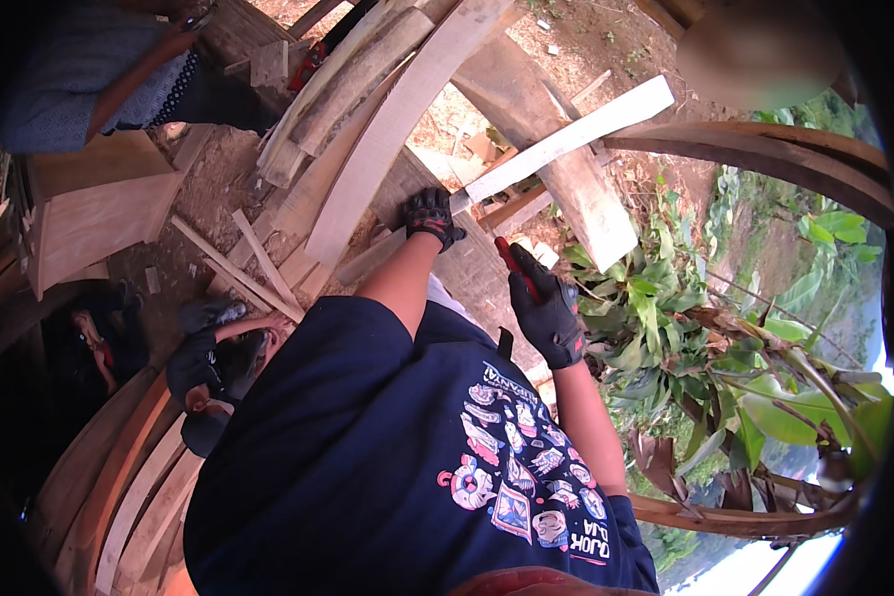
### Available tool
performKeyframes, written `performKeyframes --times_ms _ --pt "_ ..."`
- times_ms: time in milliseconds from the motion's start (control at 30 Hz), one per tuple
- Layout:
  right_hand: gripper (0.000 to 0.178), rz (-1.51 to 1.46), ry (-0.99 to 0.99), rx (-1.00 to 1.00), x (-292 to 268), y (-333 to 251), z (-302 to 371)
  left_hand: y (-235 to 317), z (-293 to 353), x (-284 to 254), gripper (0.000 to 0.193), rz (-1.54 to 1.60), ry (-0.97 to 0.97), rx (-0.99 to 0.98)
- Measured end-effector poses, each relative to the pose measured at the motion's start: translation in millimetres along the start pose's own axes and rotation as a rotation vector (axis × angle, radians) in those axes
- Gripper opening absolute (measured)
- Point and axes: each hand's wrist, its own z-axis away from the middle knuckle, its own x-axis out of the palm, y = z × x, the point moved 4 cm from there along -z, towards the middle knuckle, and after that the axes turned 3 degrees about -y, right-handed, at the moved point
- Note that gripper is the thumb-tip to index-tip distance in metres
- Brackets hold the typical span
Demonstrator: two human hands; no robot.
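My left hand [430,217], in a black glove, is at the near end of a pale wooden strip [571,139]. Its fingers look curled onto that end, though the glove hides part of the grip. The strip runs up to the right across a thicker board [566,169]. To the right, my right hand [546,313], also gloved in black, is closed around a slim red tool [521,268] whose kind I cannot make out. Between the hands lies a worn brown plank [479,273].
Long curved timbers [397,129] lie ahead on the left, beside a wooden box [99,199]. One person [99,79] stands at the upper left; another [214,368] crouches at the left. Leafy plants [656,308] and a curved beam [755,149] stand at the right.
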Motion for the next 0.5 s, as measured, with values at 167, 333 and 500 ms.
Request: performKeyframes --times_ms 167,333,500 --pt "0.04 0.03 0.05 -0.086 8 6 -26 2 6 -4 0.1 0.014 0.001 -0.011" --pt "0.043 -0.027 0.016 0.013 12 16 -32 2 5 -1 0.101 -0.029 0.036 -0.009" --pt "0.043 0.003 0.055 -0.019 26 20 -31 3 2 2 0.103 -0.053 0.005 0.014"
